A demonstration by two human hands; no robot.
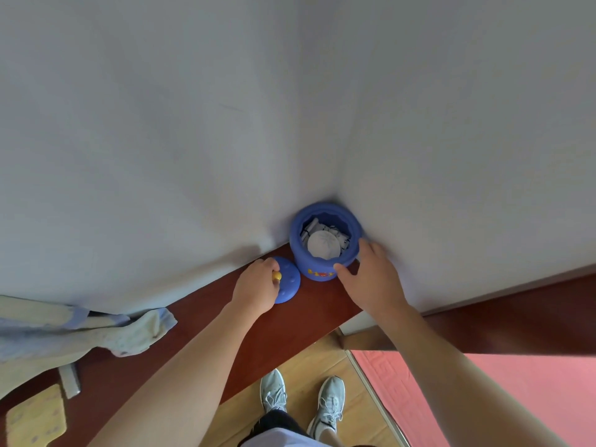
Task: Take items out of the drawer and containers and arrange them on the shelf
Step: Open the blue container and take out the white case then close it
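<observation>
Two pale walls (161, 124) meet in a corner and fill most of what I can see; under them runs a long dark red-brown shelf (290, 327), and below that there is a wooden floor (322, 359) with a pink mat (483, 398) on the right side.

On the left end of the shelf lies a heap of pale blue and white cloth (80, 330); near it, at the very edge, sits a flat yellow pad (35, 417).

The person stands in front of the shelf with both bare arms stretched out; their two grey shoes (273, 391) are on the wooden floor.

The blue pot (309, 262) stands on the shelf, pushed right into the corner where the walls meet; it is open at the top and upright. The right hand (371, 279) holds it - the thumb lies on the front wall and the fingers bend round the right side.

The blue lid (290, 282) is off the pot and right beside it on the left; its low edge is down by the shelf, but I cannot tell if it lies flat. The left hand (256, 288) has its fingers curled round the little yellow knob (276, 276) on top of the lid.

Inside the pot there is a round white thing (323, 245); behind it are some rolled white bits (311, 227) - too small to tell what they are.
</observation>
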